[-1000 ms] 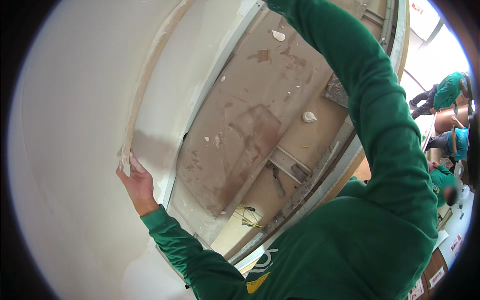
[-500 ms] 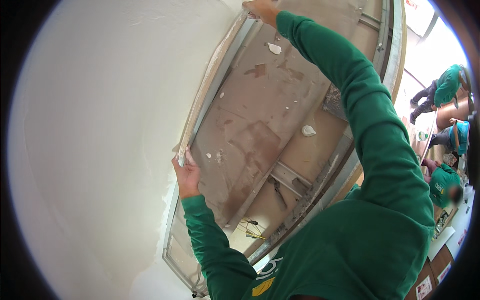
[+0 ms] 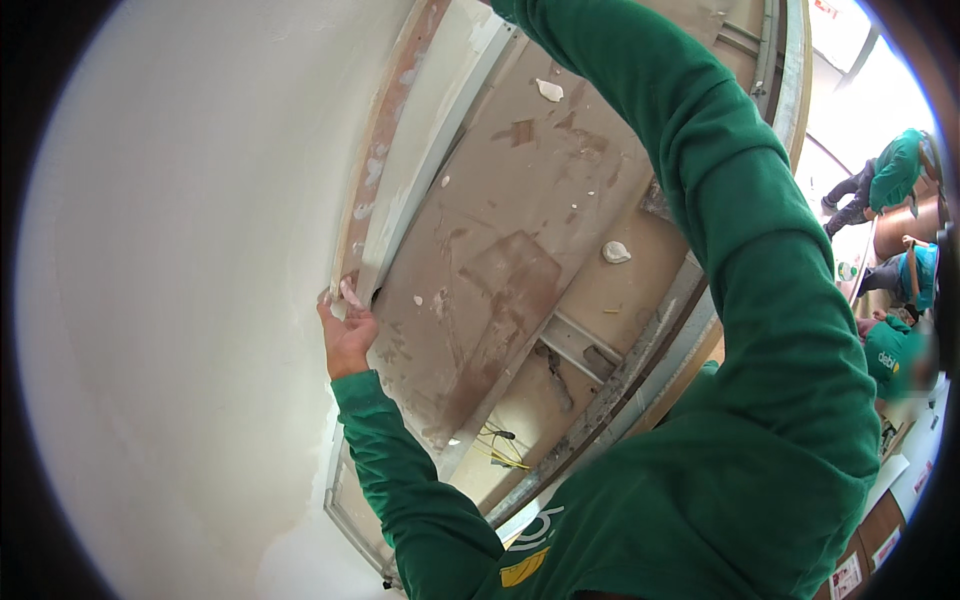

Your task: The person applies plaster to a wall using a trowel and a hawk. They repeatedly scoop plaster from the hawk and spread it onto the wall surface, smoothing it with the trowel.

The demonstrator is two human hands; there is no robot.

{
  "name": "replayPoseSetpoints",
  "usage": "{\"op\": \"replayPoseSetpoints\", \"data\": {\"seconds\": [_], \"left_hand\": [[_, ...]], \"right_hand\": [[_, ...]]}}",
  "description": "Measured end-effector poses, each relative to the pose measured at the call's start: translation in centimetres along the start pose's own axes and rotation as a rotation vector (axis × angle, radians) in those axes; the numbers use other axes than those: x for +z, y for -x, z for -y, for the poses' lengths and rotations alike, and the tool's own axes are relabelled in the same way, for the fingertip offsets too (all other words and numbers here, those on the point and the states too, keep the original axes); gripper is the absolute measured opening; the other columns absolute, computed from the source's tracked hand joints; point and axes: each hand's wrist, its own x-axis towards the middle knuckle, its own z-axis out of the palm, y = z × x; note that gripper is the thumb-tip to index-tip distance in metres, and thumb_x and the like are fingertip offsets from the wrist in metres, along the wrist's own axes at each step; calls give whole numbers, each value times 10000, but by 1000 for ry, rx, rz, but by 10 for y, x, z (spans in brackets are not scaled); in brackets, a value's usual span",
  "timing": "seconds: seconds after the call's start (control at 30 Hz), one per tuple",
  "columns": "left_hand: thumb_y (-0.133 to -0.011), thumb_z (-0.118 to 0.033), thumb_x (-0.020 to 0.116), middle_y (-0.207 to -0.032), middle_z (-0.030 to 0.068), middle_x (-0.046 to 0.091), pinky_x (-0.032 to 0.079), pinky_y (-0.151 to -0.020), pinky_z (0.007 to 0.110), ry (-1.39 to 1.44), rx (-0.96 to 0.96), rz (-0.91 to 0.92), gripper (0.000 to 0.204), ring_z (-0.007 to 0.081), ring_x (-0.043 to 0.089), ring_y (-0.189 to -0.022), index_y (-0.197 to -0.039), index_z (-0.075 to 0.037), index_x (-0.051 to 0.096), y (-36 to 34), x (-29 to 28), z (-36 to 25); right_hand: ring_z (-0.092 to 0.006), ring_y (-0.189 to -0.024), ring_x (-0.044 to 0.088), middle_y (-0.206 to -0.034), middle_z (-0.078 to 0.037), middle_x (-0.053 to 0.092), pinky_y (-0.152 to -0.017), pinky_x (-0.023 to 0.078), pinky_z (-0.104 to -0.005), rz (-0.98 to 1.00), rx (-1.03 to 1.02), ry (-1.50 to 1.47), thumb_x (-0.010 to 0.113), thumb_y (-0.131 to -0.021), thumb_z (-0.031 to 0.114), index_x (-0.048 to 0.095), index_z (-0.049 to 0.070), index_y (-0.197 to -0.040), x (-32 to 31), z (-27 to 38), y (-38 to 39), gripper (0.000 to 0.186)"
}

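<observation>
A long narrow strip (image 3: 385, 130), brownish with white plaster patches on its face, runs from the top edge down along the white wall surface (image 3: 200, 250). My left hand (image 3: 348, 335) is closed round its lower end, thumb and fingers pinching it. Beside the strip lies a pale ledge (image 3: 425, 125) with a grey metal edge. My right arm, in a green sleeve (image 3: 700, 150), stretches up to the top edge. The right hand is cut off there, so its grip is hidden.
White plaster lumps (image 3: 616, 252) lie on the dusty brown board (image 3: 500, 290). Near my body are a curved metal-framed edge (image 3: 640, 425), a metal channel (image 3: 580, 345), a dark tool-like object (image 3: 556, 378) and a yellow cable (image 3: 500, 452). Other people (image 3: 893, 175) are at far right.
The strip has come away from the metal edge toward the white wall, showing its brown face and the pale ledge. My left hand moved up-left with it; my right hand left the view.
</observation>
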Motion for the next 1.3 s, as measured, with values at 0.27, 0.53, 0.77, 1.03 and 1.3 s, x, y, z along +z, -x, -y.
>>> {"op": "replayPoseSetpoints", "data": {"seconds": [0.27,0.53,0.77,1.03,1.3], "left_hand": [[-890,-168,668,-1310,163,612,608,-876,272,-64,90,260,535,238,691,-1029,-1332,77,492,29,-1,-57],[-947,-183,601,-1245,170,626,512,-1037,263,-302,317,372,403,210,634,-1108,-1246,79,537,82,-41,-36],[-926,-208,635,-1183,154,658,578,-913,252,-420,150,232,397,195,665,-1041,-1183,85,559,-11,-130,-27],[-865,-149,661,-1253,172,620,583,-940,267,-297,-4,225,514,231,653,-1096,-1283,106,505,-46,-81,-25],[-816,-117,667,-1235,184,644,612,-875,266,-99,-32,58,547,250,689,-1031,-1289,111,512,-32,-70,-34]], "right_hand": [[-286,-786,706,-902,-190,706,-740,568,-364,85,-570,540,628,-896,101,658,-51,-985,-76,46,26,178],[-264,-691,646,-879,-166,672,-621,563,-363,248,436,-950,642,-941,201,661,-98,-1001,-70,-27,83,306],[-214,-727,685,-846,-149,675,-676,578,-302,395,482,-630,729,-877,294,685,-17,-1041,-32,-61,123,354],[-195,-669,665,-836,-123,663,-606,557,-290,237,-221,-377,718,-879,267,653,-66,-958,30,-133,86,348],[-228,-710,708,-793,-91,693,-655,582,-329,321,494,-641,646,-897,97,578,-54,-1141,2,-39,89,295]]}}
